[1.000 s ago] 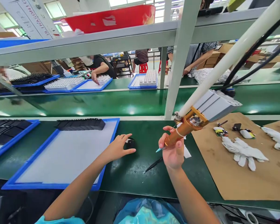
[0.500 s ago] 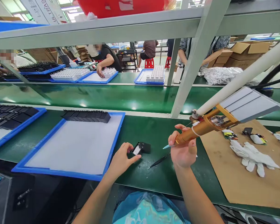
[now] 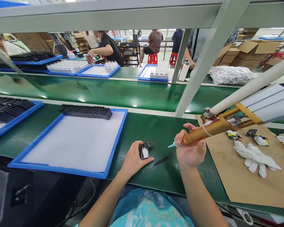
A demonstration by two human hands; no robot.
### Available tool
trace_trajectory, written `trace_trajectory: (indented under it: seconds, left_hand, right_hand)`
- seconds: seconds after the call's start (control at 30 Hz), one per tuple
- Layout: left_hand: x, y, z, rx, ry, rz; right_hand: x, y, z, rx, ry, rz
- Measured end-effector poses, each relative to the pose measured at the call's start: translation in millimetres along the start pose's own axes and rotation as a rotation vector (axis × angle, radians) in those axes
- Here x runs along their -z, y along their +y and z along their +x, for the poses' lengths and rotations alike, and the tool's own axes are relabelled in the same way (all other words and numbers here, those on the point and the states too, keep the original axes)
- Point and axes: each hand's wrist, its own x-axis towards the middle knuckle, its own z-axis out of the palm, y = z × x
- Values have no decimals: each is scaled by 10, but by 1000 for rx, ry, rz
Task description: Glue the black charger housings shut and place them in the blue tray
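My left hand grips a small black device by its edges, thumb below and fingers above; its pale inside faces up. In my right hand is a gold-coloured dispensing tool, mounted on a white arm, with its light blue nozzle pointing left toward the device. The nozzle and device are apart. Black tweezers lie on the green bench between my hands.
To the left, a blue-edged tray bears a row of black housings. White gloves rest on brown cardboard at right. A grey post rises behind the tool. People sit beyond the green conveyor.
My left hand has moved right and closed on the device, which now stands turned more upright in view. The dispensing tool and my right hand have shifted slightly right.
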Motion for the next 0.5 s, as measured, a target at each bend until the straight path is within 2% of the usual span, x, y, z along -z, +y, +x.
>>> trace_trajectory:
  seconds: [0.07, 0.2, 0.3, 0.4, 0.5]
  left_hand:
    - [12, 11, 2, -36, -55, -72]
    - [186, 3, 99, -94, -262, -251]
    - [297, -18, 219, -107, -377, -261]
    - [325, -13, 278, -105, -397, -205]
    - [324, 26, 224, -79, -343, -168]
  right_hand:
    - [8, 2, 8, -4, 3, -15]
    - [13, 3, 17, -3, 4, -30]
    - [6, 1, 13, 0, 1, -30]
    - [4, 3, 5, 2, -1, -33]
    - [10, 9, -2, 2, -8, -21]
